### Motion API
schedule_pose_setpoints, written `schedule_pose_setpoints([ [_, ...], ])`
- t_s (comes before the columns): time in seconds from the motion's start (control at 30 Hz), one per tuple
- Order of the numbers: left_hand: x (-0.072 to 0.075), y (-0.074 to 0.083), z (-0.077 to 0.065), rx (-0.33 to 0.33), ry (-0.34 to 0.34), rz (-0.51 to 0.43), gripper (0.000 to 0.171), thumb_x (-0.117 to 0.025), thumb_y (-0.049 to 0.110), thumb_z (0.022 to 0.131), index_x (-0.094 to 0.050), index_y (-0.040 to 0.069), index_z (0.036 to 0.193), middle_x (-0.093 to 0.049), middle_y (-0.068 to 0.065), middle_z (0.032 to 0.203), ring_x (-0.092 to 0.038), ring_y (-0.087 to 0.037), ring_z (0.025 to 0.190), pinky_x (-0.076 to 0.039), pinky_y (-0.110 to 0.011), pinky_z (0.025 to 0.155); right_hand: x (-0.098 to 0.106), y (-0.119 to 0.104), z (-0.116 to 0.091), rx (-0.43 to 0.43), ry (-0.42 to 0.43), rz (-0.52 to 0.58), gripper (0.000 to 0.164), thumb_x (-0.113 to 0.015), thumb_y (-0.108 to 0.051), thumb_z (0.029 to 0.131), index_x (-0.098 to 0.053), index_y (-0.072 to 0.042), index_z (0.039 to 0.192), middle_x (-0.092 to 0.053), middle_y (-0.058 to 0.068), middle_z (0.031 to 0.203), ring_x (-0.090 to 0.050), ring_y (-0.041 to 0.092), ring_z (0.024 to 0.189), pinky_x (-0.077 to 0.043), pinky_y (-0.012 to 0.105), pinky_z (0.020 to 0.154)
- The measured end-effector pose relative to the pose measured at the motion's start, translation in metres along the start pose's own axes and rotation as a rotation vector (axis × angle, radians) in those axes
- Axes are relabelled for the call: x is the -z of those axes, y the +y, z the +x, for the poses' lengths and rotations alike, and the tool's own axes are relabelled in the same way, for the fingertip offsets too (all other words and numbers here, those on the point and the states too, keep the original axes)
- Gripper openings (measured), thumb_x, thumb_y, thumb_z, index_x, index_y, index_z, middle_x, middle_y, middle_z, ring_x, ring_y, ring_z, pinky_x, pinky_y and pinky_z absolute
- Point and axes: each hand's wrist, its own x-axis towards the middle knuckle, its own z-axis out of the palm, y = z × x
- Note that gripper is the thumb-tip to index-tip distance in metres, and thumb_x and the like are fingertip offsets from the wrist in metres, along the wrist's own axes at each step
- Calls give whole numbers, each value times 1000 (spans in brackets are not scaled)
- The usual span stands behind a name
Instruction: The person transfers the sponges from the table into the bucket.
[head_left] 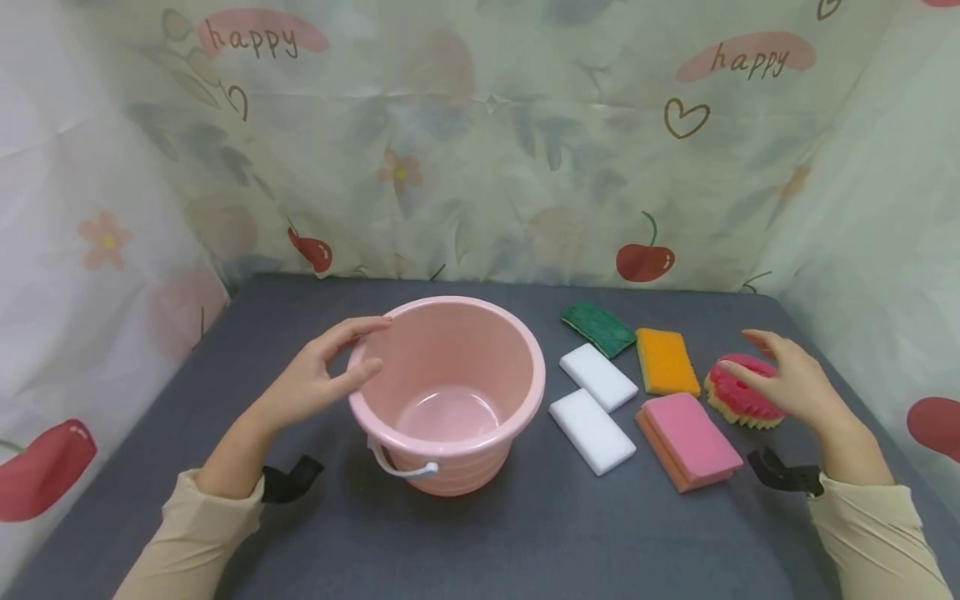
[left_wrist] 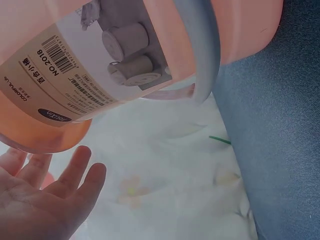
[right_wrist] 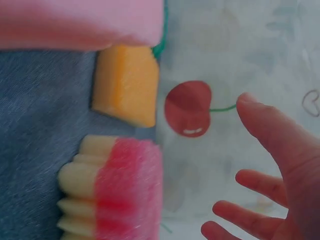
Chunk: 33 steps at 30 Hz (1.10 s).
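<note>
Left hand [head_left: 313, 380] at pink bucket [head_left: 450, 354]

A dark grey table [head_left: 570, 542] carries a pink bucket [head_left: 457, 473]. Just right of the bucket lie two white sponges [head_left: 597, 377] and a green pad [head_left: 598, 327]. Farther right are an orange sponge [head_left: 667, 362], a pink-topped block [head_left: 693, 437] and a round red sponge [head_left: 735, 404].

Passage across the near tabletop [head_left: 525, 542], bucket [head_left: 450, 472] and sponges [head_left: 667, 367] as obstacles beyond.

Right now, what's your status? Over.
Left grip at the round pink plastic bucket, contact unclear. Right grip near the scalloped red-and-yellow sponge, fingers spread, holding nothing. Nothing visibly blocking either.
</note>
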Motion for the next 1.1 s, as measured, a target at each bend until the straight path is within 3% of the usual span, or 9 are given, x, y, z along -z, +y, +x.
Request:
schedule_pose_setpoints([
  [0.17, 0, 0, 1, -1, 1, 3, 46, -64, 15, 88, -50, 14, 132, -50, -1, 136, -45, -1, 122, -35, -10, 99, -7, 16, 2, -34, -18, -21, 79, -61, -42, 87, -29, 12, 136, -34, 40, 130, -32, 53, 113, -32, 70, 90],
  [0.47, 1, 1, 2, 25, -15, 5, 48, -64, 18, 88, -48, 17, 133, -49, 0, 136, -44, -15, 126, -33, -11, 100, -18, 36, 2, -87, -73, -7, 93, -70, -39, 79, -20, 15, 137, -30, 41, 126, -27, 56, 110, -51, 57, 74],
  [0.77, 1, 3, 2, 28, -28, 0, 49, -63, 17, 88, -47, 15, 134, -48, -1, 137, -44, -18, 127, -34, -13, 100, -24, 45, 1, -130, -113, 7, 104, -72, -43, 76, -13, 18, 138, -28, 41, 125, -25, 56, 110, -51, 56, 74],
  [1.1, 1, 3, 1, 23, -28, -1, 48, -62, 17, 89, -47, 14, 134, -48, -3, 137, -44, -18, 127, -34, -12, 100, -23, 44, 1, -129, -91, 24, 102, -71, -41, 78, -13, 17, 138, -29, 41, 124, -28, 55, 108, -51, 55, 73],
])
